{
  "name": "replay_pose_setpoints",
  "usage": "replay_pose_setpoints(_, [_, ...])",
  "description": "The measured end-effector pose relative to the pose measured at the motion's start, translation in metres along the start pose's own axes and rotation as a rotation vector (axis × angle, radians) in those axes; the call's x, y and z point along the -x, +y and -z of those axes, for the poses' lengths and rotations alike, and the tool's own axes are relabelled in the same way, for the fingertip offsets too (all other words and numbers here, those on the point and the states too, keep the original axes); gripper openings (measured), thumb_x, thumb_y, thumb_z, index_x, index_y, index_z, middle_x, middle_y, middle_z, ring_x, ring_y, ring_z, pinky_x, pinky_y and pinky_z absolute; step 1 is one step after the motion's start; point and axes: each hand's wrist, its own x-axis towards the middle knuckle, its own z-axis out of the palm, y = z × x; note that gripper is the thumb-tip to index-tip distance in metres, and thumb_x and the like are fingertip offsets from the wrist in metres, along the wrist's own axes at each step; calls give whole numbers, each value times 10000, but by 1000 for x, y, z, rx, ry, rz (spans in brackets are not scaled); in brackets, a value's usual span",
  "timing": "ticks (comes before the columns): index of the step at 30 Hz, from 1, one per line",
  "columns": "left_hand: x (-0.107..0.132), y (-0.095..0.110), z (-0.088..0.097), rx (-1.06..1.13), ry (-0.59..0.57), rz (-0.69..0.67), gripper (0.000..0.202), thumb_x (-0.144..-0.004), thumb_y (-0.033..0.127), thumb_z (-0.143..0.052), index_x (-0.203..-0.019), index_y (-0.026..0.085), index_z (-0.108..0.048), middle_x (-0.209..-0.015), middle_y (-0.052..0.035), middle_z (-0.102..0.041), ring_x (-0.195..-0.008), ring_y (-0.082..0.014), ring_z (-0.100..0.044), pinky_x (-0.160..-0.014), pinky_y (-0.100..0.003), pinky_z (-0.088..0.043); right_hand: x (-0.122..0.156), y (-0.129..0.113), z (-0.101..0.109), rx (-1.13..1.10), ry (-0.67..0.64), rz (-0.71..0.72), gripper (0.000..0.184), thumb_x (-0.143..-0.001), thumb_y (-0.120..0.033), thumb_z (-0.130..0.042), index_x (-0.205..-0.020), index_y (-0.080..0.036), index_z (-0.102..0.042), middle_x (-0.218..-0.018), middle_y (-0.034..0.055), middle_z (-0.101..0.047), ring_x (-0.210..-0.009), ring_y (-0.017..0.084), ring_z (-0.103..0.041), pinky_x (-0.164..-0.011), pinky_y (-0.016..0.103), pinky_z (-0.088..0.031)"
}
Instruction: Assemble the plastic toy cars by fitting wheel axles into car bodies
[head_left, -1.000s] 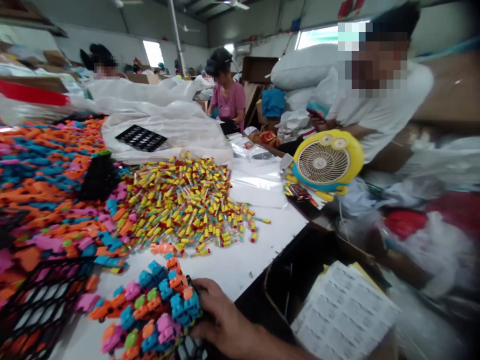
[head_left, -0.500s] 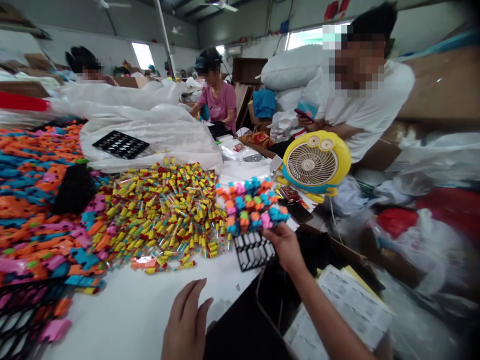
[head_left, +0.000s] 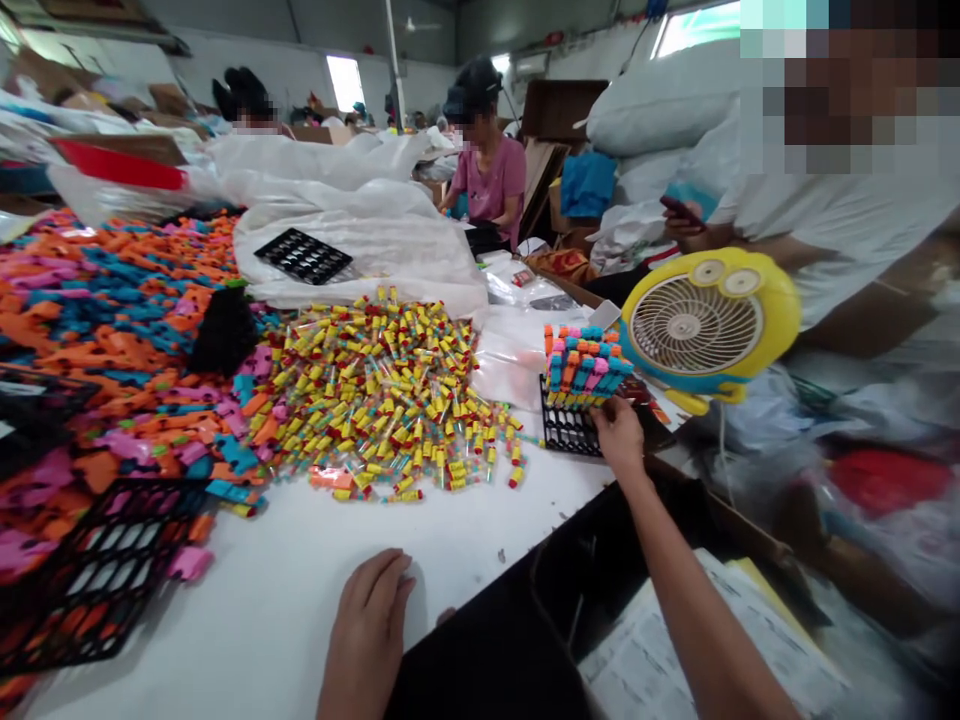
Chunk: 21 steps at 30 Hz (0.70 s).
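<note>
My right hand (head_left: pixel 619 435) reaches far right and grips the edge of a black grid tray (head_left: pixel 568 428) loaded with upright orange, blue, pink and green plastic pieces (head_left: pixel 586 366). The tray rests on the white table (head_left: pixel 285 590) beside a yellow and blue desk fan (head_left: pixel 709 325). My left hand (head_left: pixel 367 625) lies flat and open on the table near its front edge, holding nothing. A heap of small yellow and red capped tubes (head_left: pixel 375 395) lies in the middle of the table.
A big pile of orange, blue and pink plastic pieces (head_left: pixel 97 310) covers the left, with another black grid tray (head_left: pixel 101 575) at the front left. White plastic bags (head_left: pixel 367 235) lie behind. A person in a white shirt (head_left: pixel 832 215) sits at right; others work farther back. Printed sheets (head_left: pixel 637 655) lie below right.
My right hand carried the loaded tray from the front edge up and away to the right, and set it down beside the fan. My left hand came into view and settled flat on the table.
</note>
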Motion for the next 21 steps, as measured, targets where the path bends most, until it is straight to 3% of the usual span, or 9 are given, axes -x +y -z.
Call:
replay_pose_setpoints(5, [9, -19, 13, -29, 53, 70, 262, -932, 359, -480, -1082, 219, -643, -1077, -80, -664, -985, -220, -635, -836, -384, -584, 68, -24, 12, 284, 230, 363, 426, -892, -382, -499, -1208, -104, -566, -1153, 181, -602, -1078, 273, -550, -921, 455, -475])
replay_pose_setpoints(6, [9, -25, 17, -49, 68, 77, 255, -930, 342, -484, -1093, 219, -637, -1079, -82, -661, -992, -220, -630, -844, -384, -579, 85, -29, 9, 298, 198, 422, 391, -912, -366, -484, -1201, -117, -571, -1128, 171, -610, -1080, 269, -551, -933, 454, -474])
replay_pose_setpoints(8, [7, -37, 28, -102, 97, 99, 247, -926, 313, -491, -1108, 215, -626, -1078, -87, -656, -1003, -222, -620, -861, -388, -566, 115, -37, -1, 328, 5, 504, 374, -938, -377, -455, -1203, -140, -572, -1137, 163, -609, -1120, 272, -543, -982, 468, -455])
replay_pose_setpoints(10, [3, -52, 39, -174, 112, 134, 252, -925, 304, -489, -1120, 206, -617, -1092, -101, -649, -1023, -233, -607, -890, -402, -546, 135, -40, -18, 378, -195, 540, 467, -940, -461, -434, -1257, -134, -536, -1245, 191, -559, -1206, 302, -498, -1021, 503, -431])
replay_pose_setpoints(12, [-2, -68, 53, -280, 120, 193, 290, -924, 314, -484, -1158, 186, -599, -1167, -130, -623, -1101, -261, -573, -955, -439, -504, 143, -39, -39, 423, -313, 548, 624, -918, -571, -404, -1327, -104, -472, -1353, 232, -474, -1282, 342, -432, -1040, 541, -412])
replay_pose_setpoints(14, [-6, -87, 69, -444, 142, 305, 393, -909, 341, -507, -1241, 137, -551, -1298, -188, -547, -1233, -320, -487, -1031, -497, -427, 147, -38, -60, 430, -387, 556, 719, -900, -635, -370, -1353, -82, -439, -1392, 250, -436, -1316, 361, -397, -1063, 563, -388])
replay_pose_setpoints(18, [-7, -130, 110, -818, 151, 605, 798, -805, 479, -635, -1406, 33, -359, -1457, -344, -299, -1395, -464, -226, -1082, -612, -266, 159, -42, -95, 376, -512, 540, 709, -906, -638, -340, -1366, -105, -423, -1445, 226, -396, -1358, 353, -367, -1090, 556, -374])
replay_pose_setpoints(21, [-1, -158, 138, -933, 50, 711, 938, -758, 548, -655, -1455, 52, -269, -1454, -371, -275, -1384, -481, -242, -1071, -625, -240, 172, -49, -111, 351, -505, 573, 704, -904, -651, -324, -1354, -122, -439, -1480, 212, -365, -1365, 352, -368, -1089, 552, -378])
